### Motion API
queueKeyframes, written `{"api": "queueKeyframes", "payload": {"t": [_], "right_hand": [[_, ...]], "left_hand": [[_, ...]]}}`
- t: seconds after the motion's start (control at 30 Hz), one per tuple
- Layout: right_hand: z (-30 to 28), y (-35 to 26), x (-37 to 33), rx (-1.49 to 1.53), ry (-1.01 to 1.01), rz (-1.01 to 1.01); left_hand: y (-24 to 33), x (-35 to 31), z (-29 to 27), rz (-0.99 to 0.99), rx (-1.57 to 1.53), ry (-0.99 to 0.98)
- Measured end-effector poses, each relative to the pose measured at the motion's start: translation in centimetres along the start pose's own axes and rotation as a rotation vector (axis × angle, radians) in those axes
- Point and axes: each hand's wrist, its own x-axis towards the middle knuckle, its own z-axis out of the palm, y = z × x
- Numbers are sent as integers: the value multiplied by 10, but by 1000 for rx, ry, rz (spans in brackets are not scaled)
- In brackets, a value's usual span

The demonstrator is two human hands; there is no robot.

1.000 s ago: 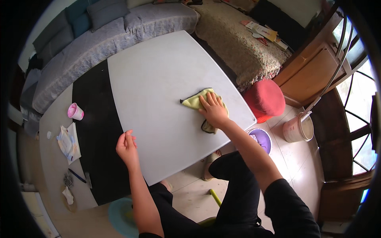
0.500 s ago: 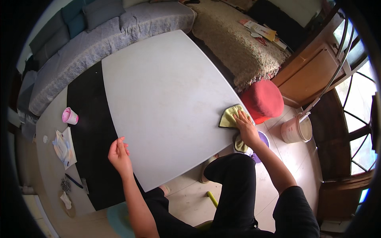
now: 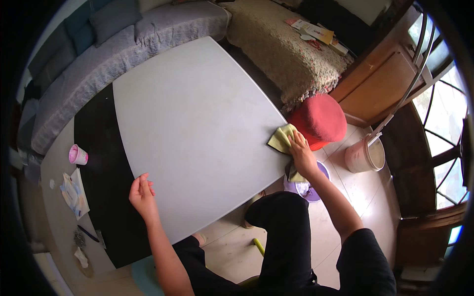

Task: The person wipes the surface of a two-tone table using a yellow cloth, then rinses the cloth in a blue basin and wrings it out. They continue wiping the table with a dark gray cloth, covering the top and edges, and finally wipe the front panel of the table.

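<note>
Right grip [image 3: 302, 152], fingers outstretched, presses a yellow-green cloth [image 3: 279, 140] at the right corner of the desk [image 3: 197, 108]; left grip [image 3: 142, 192] hangs half-curled, apparently unladen. Wiping looks unfinished, with a cup [image 3: 79, 155] and papers [image 3: 74, 196] at the left end.

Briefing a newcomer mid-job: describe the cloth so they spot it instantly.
Find the large grey table with a black band. At its right edge, by the red stool, the right hand lies on the cloth. Unlike the stool, it's yellow-green, dark-edged.
</note>
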Motion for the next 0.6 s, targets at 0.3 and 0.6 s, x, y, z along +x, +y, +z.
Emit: {"api": "queueKeyframes", "payload": {"t": [0.3,0.6], "right_hand": [[0,32,55,528,-125,227],[5,37,90,797,64,452]], "left_hand": [[-4,0,14,2,-16,-25],[-7,-10,26,30,106,-63]]}}
